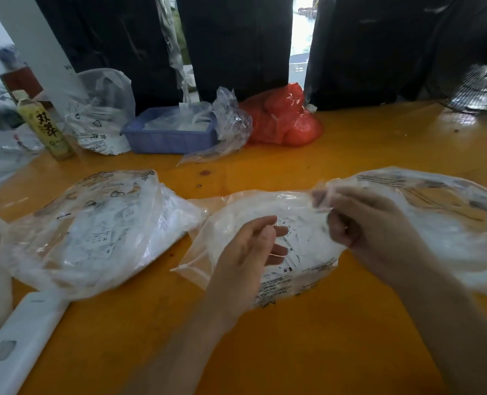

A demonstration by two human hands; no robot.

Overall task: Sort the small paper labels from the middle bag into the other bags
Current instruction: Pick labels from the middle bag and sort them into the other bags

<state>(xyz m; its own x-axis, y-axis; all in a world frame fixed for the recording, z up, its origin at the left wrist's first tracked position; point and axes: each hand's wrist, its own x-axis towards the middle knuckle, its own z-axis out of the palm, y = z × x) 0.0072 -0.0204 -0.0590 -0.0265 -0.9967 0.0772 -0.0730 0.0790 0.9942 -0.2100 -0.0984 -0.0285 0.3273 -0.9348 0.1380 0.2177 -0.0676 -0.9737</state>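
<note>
Left hand (pixel 251 249), fingers loosely curled and empty, hovers over the clear plastic middle bag (pixel 265 246) of small white paper labels (pixel 296 252); right hand (pixel 359 223) pinches its rim (blurred), equally near.

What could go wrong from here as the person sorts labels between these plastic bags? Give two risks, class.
1. The right hand is at the rim of the right bag, whose mouth looks floppy; labels dropped in may miss and land on the table.
2. The left bag shows both S and XL labels, so sizes may get mixed.
</note>
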